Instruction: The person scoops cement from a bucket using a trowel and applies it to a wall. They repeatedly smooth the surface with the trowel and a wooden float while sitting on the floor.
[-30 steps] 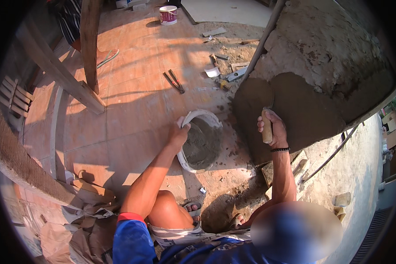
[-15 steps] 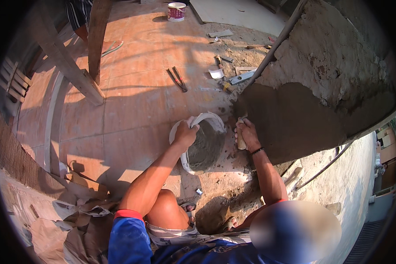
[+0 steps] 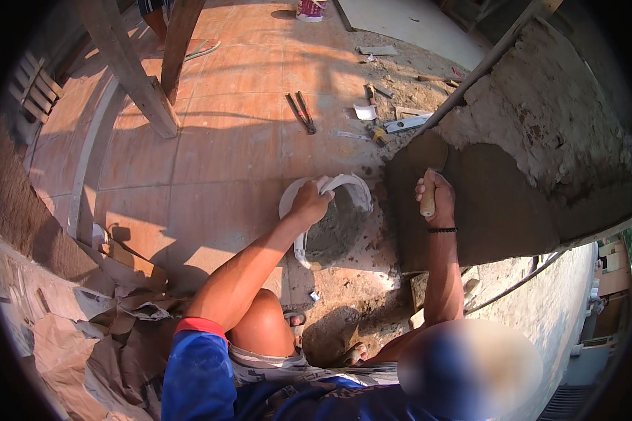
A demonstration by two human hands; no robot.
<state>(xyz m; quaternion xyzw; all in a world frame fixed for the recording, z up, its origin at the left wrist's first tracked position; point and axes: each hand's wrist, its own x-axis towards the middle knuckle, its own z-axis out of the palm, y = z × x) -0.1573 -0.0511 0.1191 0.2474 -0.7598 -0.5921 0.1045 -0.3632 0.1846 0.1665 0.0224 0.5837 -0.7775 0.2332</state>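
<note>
With my left hand (image 3: 311, 201) closed round its rim, a white bucket (image 3: 358, 189) stands tilted on the floor in front of me. Grey wet mortar (image 3: 336, 231) covers its inside. My right hand (image 3: 439, 201) is wrapped round the wooden handle of a trowel (image 3: 428, 203). The trowel's blade, dark and hard to make out, lies against the upper left of the fresh mortar on the wall (image 3: 484, 210). Above that smooth dark area, the wall's surface (image 3: 541, 105) is rough and lighter.
Red-handled pincers (image 3: 301, 114) lie on the tiled floor (image 3: 225, 161). A hammer (image 3: 371, 95) and a spirit level (image 3: 409, 123) lie near the wall. Wooden posts (image 3: 130, 70) stand at the left, a person's leg (image 3: 159, 28) behind them. Crumpled brown paper (image 3: 63, 358) is at lower left.
My right hand has carried the trowel up and to the right, from near the wall's left edge onto the mortar. My left hand keeps its grip on the bucket. The view has shifted slightly.
</note>
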